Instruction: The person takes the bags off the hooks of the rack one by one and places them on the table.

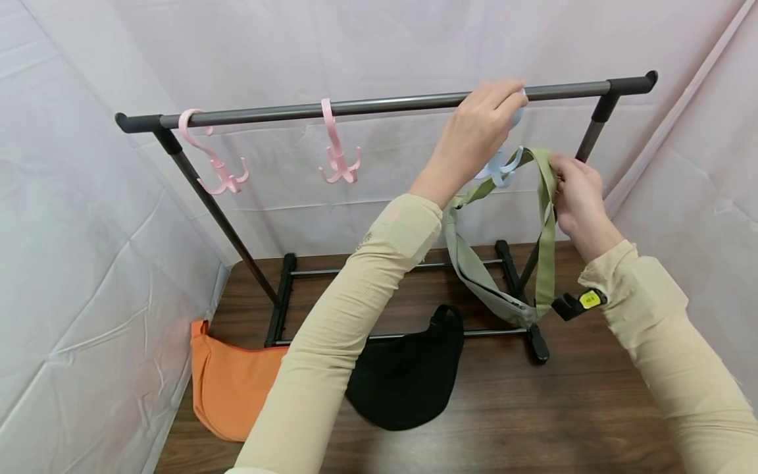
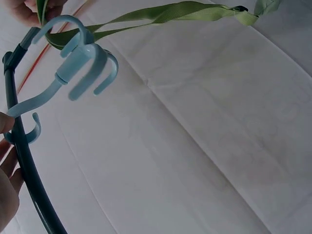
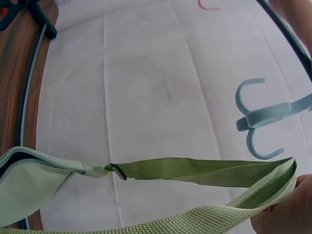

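Observation:
My left hand point(image 1: 480, 128) is up at the rail and grips the top of a light blue four-pronged hook point(image 2: 73, 68) that hangs over it. To the right, my right hand point(image 1: 577, 197) pinches the green webbing strap point(image 3: 214, 214) of a pale green bag point(image 1: 485, 283). The strap's upper loop lies close beside the blue prongs, overlapping them in the head view; the right wrist view shows a gap between strap and prongs. Below, the bag hangs from its strap near the rack's right foot. My palm hides part of the hook's curved top in the head view.
Two pink hooks, one at the left end point(image 1: 222, 174) and another near the middle point(image 1: 340, 161), hang on the dark metal rail point(image 1: 403, 103). An orange bag point(image 1: 237, 388) and a black bag point(image 1: 408, 382) lie on the wooden floor point(image 1: 503, 421). White cloth surrounds the rack.

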`<act>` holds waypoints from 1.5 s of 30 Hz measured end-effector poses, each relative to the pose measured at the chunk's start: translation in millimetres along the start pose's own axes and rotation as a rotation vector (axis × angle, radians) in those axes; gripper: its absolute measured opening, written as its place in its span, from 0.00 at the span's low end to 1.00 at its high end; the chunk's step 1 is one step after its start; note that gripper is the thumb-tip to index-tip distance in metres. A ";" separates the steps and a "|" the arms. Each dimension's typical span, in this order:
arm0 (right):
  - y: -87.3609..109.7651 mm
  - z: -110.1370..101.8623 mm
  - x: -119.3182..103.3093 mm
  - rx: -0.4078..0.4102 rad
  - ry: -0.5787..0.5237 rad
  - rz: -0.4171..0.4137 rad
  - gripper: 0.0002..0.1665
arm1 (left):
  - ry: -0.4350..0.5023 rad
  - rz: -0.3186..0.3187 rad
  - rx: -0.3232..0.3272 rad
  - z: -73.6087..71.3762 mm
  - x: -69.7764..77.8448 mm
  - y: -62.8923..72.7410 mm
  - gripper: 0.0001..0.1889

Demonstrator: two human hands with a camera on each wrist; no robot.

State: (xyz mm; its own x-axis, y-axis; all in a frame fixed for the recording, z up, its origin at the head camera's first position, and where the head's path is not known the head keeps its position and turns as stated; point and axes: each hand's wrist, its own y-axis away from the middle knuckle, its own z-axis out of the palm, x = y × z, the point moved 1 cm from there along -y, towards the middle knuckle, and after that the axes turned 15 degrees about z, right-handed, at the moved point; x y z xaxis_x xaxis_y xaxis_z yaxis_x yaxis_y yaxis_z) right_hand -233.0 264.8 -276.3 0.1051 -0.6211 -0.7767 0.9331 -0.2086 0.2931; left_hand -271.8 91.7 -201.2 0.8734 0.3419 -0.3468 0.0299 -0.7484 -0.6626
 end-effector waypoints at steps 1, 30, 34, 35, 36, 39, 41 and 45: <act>2.2 -1.0 0.4 -0.006 -0.002 -0.007 0.06 | -0.006 -0.001 -0.003 0.0 0.7 0.2 0.15; 52.4 20.2 -23.8 -0.131 -0.189 -0.125 0.02 | 0.186 0.114 0.270 15.8 74.0 93.9 0.10; 58.8 26.8 -23.9 -0.141 -0.232 -0.123 0.03 | 0.283 0.051 0.223 27.8 95.1 123.3 0.10; 60.3 28.6 -23.7 -0.140 -0.240 -0.124 0.03 | 0.303 0.028 0.204 31.9 100.5 131.0 0.10; 61.7 30.5 -23.3 -0.141 -0.251 -0.125 0.03 | 0.325 0.001 0.186 35.9 106.1 138.5 0.10; 65.6 36.1 -21.6 -0.141 -0.277 -0.135 0.03 | 0.388 -0.088 0.146 48.4 123.2 159.8 0.11; 67.7 39.7 -19.7 -0.144 -0.302 -0.146 0.02 | 0.433 -0.157 0.139 57.3 134.6 172.6 0.12; 70.8 46.4 -15.7 -0.144 -0.351 -0.176 0.02 | 0.532 -0.301 0.148 75.6 157.3 193.3 0.15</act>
State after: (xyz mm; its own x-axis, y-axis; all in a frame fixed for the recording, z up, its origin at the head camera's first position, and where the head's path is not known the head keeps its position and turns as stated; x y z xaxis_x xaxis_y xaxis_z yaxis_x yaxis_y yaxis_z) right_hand -184.6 224.8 -217.5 -0.1607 -0.8104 -0.5634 0.9674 -0.2425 0.0729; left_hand -165.4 43.8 -434.0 0.9607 0.1672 0.2215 0.2775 -0.5638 -0.7779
